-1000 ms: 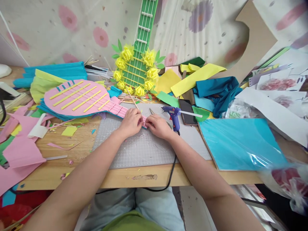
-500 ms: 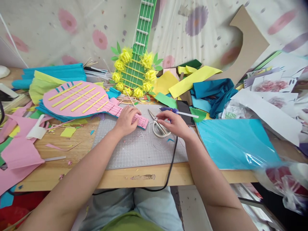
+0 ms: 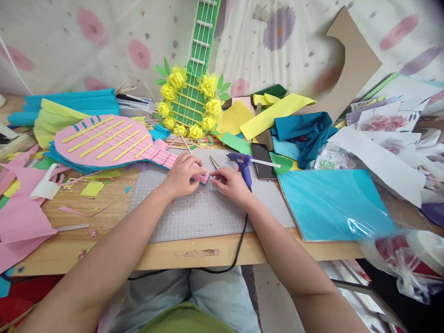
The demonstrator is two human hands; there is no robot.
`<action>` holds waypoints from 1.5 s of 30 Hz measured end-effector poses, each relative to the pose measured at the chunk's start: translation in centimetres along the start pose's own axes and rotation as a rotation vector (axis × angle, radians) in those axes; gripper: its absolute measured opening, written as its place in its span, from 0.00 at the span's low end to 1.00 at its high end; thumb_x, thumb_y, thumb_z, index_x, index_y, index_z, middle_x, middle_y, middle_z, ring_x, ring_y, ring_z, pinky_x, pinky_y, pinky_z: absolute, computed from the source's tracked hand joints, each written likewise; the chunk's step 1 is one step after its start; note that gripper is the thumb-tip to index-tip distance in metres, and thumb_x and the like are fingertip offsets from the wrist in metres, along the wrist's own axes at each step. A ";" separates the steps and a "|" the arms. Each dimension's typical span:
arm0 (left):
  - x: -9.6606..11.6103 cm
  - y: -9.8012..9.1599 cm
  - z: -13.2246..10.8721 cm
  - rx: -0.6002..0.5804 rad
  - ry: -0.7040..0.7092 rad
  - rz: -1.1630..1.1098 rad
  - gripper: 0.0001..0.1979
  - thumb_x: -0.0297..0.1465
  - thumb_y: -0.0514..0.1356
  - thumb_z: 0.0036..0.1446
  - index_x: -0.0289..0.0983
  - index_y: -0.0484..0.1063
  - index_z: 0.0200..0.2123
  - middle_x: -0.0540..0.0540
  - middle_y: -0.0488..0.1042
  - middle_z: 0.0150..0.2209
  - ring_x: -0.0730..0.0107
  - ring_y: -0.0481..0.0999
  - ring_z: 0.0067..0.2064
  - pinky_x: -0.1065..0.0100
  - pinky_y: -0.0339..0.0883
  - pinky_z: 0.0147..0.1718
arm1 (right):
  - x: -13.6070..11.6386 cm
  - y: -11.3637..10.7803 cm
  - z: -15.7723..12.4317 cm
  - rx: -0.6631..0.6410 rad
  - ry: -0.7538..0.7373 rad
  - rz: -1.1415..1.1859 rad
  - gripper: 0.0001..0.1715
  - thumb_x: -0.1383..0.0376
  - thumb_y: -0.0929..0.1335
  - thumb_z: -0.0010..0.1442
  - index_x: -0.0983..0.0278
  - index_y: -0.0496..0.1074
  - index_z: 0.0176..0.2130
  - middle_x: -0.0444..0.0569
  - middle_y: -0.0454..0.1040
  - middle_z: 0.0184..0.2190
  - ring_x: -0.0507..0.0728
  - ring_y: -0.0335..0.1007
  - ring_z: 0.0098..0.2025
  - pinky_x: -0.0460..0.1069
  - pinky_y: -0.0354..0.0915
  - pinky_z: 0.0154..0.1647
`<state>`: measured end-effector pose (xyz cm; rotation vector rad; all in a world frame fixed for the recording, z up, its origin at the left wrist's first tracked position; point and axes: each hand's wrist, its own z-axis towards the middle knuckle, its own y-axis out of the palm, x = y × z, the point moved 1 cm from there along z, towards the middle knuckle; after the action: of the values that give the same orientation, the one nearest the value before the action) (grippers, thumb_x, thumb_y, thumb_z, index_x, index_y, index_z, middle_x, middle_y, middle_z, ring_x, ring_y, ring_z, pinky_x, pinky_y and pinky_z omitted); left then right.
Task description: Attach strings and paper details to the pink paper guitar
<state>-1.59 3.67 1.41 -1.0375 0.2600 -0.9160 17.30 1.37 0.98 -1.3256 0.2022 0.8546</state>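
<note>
A pink paper guitar (image 3: 104,143) with yellow strips and a blue edge lies slanting across the bench. My left hand (image 3: 183,176) is closed over its narrow neck, close to the head end. Just right of that end, my right hand (image 3: 231,184) is in a pinch with its fingertips near the guitar's tip; anything between them is too small to make out. Behind the right hand lie scissors (image 3: 214,163), mostly covered by it. A blue glue gun (image 3: 244,167) with a white glue stick rests beyond that hand.
Under both hands is a grey cutting mat (image 3: 173,222). A phone (image 3: 262,159) and a blue wrapped sheet (image 3: 336,203) are to the right. A green guitar (image 3: 194,92) with yellow flowers stands behind. Pink paper scraps (image 3: 26,222) lie left; a black cord (image 3: 239,249) hangs over the edge.
My right hand has moved left from above the scissors to the guitar's head end, uncovering the glue gun. My left hand stays on the neck. The view has shifted slightly.
</note>
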 end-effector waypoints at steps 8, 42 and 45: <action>-0.4 0.1 0.1 -0.017 -0.013 0.012 0.10 0.25 0.55 0.44 0.41 0.74 0.28 0.46 0.72 0.39 0.60 0.66 0.45 0.51 0.54 0.53 | -0.7 2.1 0.5 0.042 0.039 -0.152 0.23 0.55 0.68 0.53 0.64 0.65 0.45 0.55 0.68 0.42 0.60 0.63 0.46 0.53 0.61 0.43; 0.3 1.9 0.6 0.065 -0.617 -0.044 0.15 0.28 0.61 0.41 0.42 0.66 0.36 0.44 0.66 0.47 0.55 0.55 0.60 0.42 0.30 0.59 | -1.4 2.6 1.3 0.019 0.162 -0.193 0.20 0.54 0.66 0.53 0.65 0.66 0.41 0.55 0.69 0.42 0.58 0.67 0.42 0.52 0.62 0.41; 0.5 2.0 0.6 0.083 -0.625 -0.042 0.16 0.30 0.61 0.42 0.42 0.65 0.37 0.43 0.65 0.48 0.54 0.53 0.61 0.41 0.30 0.59 | -1.5 2.7 1.3 0.030 0.169 -0.195 0.19 0.56 0.66 0.53 0.65 0.66 0.41 0.55 0.69 0.42 0.58 0.67 0.42 0.52 0.62 0.41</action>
<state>0.14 4.09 0.18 -1.2010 -0.3205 -0.5944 14.15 1.92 0.15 -1.3653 0.2128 0.5736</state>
